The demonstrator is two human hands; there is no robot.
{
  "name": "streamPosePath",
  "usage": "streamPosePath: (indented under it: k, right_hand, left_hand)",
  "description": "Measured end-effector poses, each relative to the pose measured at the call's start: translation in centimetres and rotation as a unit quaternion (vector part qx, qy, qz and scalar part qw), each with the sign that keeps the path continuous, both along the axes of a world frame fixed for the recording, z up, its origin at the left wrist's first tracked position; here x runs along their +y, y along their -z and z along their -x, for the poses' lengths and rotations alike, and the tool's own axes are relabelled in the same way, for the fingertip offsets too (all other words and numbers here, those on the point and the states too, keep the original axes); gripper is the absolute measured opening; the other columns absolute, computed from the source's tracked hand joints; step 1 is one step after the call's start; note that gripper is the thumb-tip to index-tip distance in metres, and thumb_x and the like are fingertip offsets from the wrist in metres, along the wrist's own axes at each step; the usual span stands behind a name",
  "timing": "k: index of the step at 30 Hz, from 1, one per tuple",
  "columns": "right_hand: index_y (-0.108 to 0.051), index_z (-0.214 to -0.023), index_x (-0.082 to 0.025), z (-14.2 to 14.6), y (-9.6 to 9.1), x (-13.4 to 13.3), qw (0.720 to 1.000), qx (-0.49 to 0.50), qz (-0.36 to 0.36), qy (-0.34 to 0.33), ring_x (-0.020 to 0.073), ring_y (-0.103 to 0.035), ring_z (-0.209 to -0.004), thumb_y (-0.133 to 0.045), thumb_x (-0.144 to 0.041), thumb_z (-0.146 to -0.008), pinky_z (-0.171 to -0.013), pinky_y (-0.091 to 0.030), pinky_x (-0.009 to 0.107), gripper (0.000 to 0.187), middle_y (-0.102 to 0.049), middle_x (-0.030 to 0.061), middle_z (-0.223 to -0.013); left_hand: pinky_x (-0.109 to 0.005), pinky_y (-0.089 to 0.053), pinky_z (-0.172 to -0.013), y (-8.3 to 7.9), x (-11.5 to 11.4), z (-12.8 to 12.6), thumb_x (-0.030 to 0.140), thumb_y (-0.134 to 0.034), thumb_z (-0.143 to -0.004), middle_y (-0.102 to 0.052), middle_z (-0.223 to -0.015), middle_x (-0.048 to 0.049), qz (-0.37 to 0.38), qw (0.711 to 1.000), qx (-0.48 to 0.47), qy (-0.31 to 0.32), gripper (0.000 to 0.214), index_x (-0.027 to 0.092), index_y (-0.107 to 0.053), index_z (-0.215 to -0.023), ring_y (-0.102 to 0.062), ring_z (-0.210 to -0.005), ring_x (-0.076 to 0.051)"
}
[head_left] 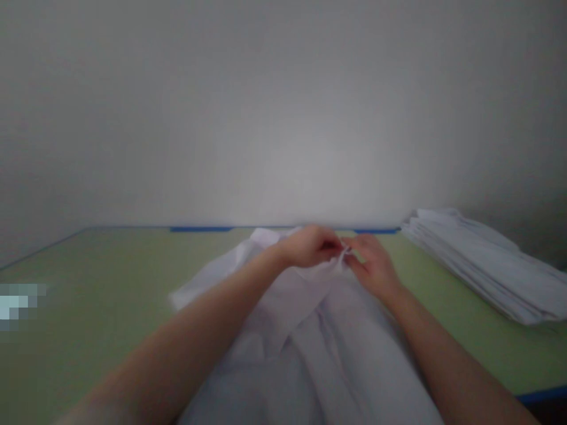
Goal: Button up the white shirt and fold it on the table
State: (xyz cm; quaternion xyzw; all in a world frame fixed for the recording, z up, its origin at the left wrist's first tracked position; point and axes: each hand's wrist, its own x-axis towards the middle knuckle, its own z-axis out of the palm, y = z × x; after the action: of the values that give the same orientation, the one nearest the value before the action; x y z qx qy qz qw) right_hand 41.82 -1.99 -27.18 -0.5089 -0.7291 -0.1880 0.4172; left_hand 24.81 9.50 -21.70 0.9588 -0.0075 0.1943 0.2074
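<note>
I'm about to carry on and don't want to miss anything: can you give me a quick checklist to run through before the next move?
1. Left hand on the white cloth: ok, it holds a gathered edge.
2. Right hand on the cloth: ok, it pinches the same gathered spot.
3. Stack of folded white cloth kept apart: ok, it lies to the right, with green tabletop showing between.
4. White cloth lying smooth: not ok, it is creased and bunched.
5. Gathered edge neatly aligned: cannot tell, the picture is too blurred.
</note>
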Motion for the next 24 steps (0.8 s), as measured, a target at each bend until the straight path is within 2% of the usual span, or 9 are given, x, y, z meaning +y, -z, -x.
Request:
streamPosePath:
  k: [3,6,9,14,17,19,22,24]
  right_hand:
    - [-0.065,-0.101,-0.023,0.0,-0.1,0.0,0.999,-0.036,0.005,-0.031,0.0194,-0.056,-0.089,-0.054,-0.024,-0.084,-0.085,-0.043,0.038,0.020,-0.066,0.0056,-0.090]
    - [-0.067,-0.088,-0.023,0.1,-0.3,0.0,0.998,-0.048,0.008,-0.043,0.0188,-0.057,-0.088,-0.055,-0.025,-0.084,-0.086,-0.042,0.038,0.013,-0.067,0.0047,-0.086]
    - [-0.065,-0.084,-0.022,0.3,-0.5,-0.2,0.997,-0.065,0.028,-0.039,0.0187,-0.056,-0.086,-0.053,-0.024,-0.084,-0.085,-0.041,0.038,0.012,-0.066,0.0040,-0.082]
    - [-0.058,-0.083,-0.019,0.7,-0.5,-0.4,0.999,-0.041,-0.008,0.005,0.0194,-0.053,-0.084,-0.050,-0.022,-0.084,-0.082,-0.041,0.036,0.009,-0.061,0.0060,-0.083]
    - [-0.055,-0.081,-0.019,0.5,-0.3,-0.3,0.998,-0.020,-0.030,0.056,0.0206,-0.051,-0.082,-0.049,-0.024,-0.084,-0.077,-0.040,0.036,0.008,-0.058,0.0067,-0.081]
    - [-0.053,-0.080,-0.019,0.3,-0.3,-0.2,0.996,-0.015,-0.034,0.086,0.0208,-0.050,-0.080,-0.049,-0.026,-0.084,-0.075,-0.039,0.036,0.009,-0.057,0.0067,-0.079]
    - [-0.052,-0.079,-0.019,0.2,-0.3,-0.1,0.993,-0.014,-0.046,0.111,0.0205,-0.049,-0.077,-0.049,-0.027,-0.084,-0.074,-0.038,0.036,0.009,-0.056,0.0064,-0.078]
    - [-0.051,-0.078,-0.019,0.3,-0.5,-0.1,0.991,-0.015,-0.054,0.124,0.0201,-0.049,-0.076,-0.049,-0.026,-0.084,-0.074,-0.038,0.036,0.010,-0.056,0.0061,-0.076]
  left_hand:
    - [-0.019,-0.038,-0.055,0.5,0.4,0.1,0.025,-0.059,-0.079,-0.065,-0.066,-0.0016,0.063,0.997,0.040,-0.014,0.017,0.013,-0.069,-0.085,-0.055,-0.058,-0.009]
    - [-0.018,-0.036,-0.051,1.0,0.7,0.1,0.034,-0.069,-0.070,-0.063,-0.060,0.0001,0.115,0.990,0.065,-0.042,0.023,0.013,-0.069,-0.079,-0.054,-0.053,-0.008]
    - [-0.018,-0.036,-0.050,1.1,0.9,-0.1,0.039,-0.075,-0.062,-0.062,-0.059,0.0007,0.128,0.989,0.058,-0.050,0.029,0.013,-0.069,-0.075,-0.052,-0.053,-0.008]
    - [-0.020,-0.038,-0.053,0.3,0.1,-0.2,0.037,-0.073,-0.065,-0.065,-0.065,-0.0008,0.133,0.989,0.026,-0.055,0.029,0.013,-0.071,-0.082,-0.055,-0.057,-0.009]
    - [-0.019,-0.039,-0.055,-0.2,-0.9,-0.2,0.037,-0.068,-0.071,-0.067,-0.071,-0.0009,0.119,0.992,0.008,-0.029,0.033,0.015,-0.070,-0.096,-0.056,-0.061,-0.010]
    - [-0.019,-0.038,-0.055,-0.4,-1.5,-0.4,0.038,-0.063,-0.076,-0.067,-0.072,-0.0006,0.080,0.996,-0.006,-0.028,0.032,0.017,-0.070,-0.099,-0.056,-0.061,-0.010]
    - [-0.020,-0.036,-0.054,-0.4,-2.1,-0.9,0.038,-0.052,-0.084,-0.066,-0.068,-0.0020,0.010,0.997,-0.028,-0.077,0.030,0.017,-0.072,-0.092,-0.054,-0.059,-0.010]
    - [-0.021,-0.036,-0.054,-0.3,-2.3,-1.2,0.038,-0.049,-0.087,-0.067,-0.070,-0.0034,-0.007,0.993,-0.042,-0.111,0.032,0.017,-0.073,-0.089,-0.054,-0.060,-0.011]
